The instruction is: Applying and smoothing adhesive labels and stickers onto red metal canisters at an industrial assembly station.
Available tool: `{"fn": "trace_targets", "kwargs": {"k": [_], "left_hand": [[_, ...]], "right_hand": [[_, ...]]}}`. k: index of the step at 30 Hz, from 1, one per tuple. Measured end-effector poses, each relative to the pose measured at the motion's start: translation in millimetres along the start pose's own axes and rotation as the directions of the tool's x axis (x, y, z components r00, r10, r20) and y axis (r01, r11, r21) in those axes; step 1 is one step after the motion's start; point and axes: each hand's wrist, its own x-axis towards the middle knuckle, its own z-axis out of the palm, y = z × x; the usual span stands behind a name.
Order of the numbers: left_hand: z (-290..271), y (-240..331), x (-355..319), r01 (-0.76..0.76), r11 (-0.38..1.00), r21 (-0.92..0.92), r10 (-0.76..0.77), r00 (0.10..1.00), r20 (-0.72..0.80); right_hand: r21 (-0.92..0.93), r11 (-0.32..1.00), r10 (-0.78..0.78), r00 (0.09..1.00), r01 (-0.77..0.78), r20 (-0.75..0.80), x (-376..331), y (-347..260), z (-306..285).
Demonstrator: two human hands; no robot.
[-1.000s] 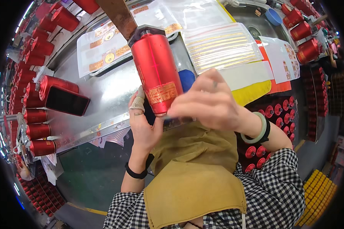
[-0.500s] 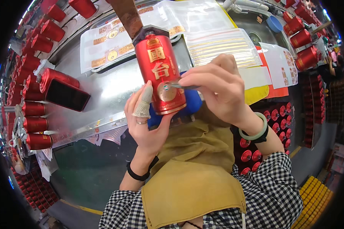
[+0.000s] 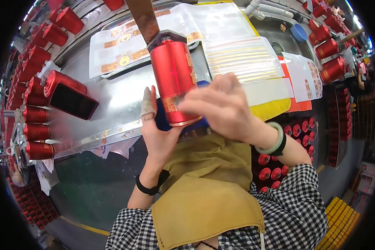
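Canister (image 3: 175,79) — red, propped between left hand (image 3: 158,133) and right hand (image 3: 223,110).

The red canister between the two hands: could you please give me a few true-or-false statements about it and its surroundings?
1. The left hand supports the red canister from below. True.
2. The right hand wears a pale bangle at the wrist. True.
3. The canister is blue. False: it is red with gold markings.
4. The left forefinger is bare. False: a finger cot covers it.
5. Sheets of gold labels lie on the metal worktable beyond the hands. True.
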Motion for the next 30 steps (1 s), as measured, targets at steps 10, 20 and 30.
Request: {"fn": "trace_targets", "kwargs": {"k": [10,20,30], "left_hand": [[1,0,1,0.064,0.988,-0.143,-0.074,0.995,-0.062],[-7,12,6,0.066,0.964,-0.256,-0.06,0.998,0.034],[-13,13,14,0.027,0.992,-0.123,-0.017,0.996,0.087]], "right_hand": [[0.186,0.982,-0.044,0.995,0.026,0.093,14,-12,-4],[0.028,0.96,0.277,0.94,-0.277,-0.201,25,32,-24],[0.184,0.67,0.678,0.694,-0.719,0.243,-26,18,-55]]}}
